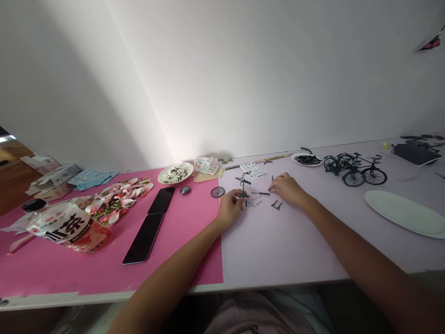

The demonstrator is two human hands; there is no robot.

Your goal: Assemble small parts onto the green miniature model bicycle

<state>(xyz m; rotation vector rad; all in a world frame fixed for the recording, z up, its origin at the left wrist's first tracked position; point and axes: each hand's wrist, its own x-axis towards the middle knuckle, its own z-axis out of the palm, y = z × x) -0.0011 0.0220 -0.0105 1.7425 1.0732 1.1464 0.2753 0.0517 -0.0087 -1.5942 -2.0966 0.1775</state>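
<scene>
My left hand (230, 208) is closed around the lower end of a small dark model bicycle frame (244, 182), which stands upright with handlebars at its top. My right hand (288, 189) rests on the table with its fingertips pinched together; whatever they hold is too small to make out. Between the hands lies a thin screwdriver (263, 193), its dark handle close to the right fingertips. A dark forked part (276, 205) sits just below the right hand. Beside the left hand, a spoked model wheel (217, 191) lies flat on the pink covering.
Behind the hands are a printed sheet (253, 170), a small patterned box (206, 164) and a plate of black parts (306, 160). Assembled model bicycles (354, 170) and a white oval tray (405, 212) stand right. Leftward are a folding phone (149, 227), a bottle (69, 227) and a plate (175, 173).
</scene>
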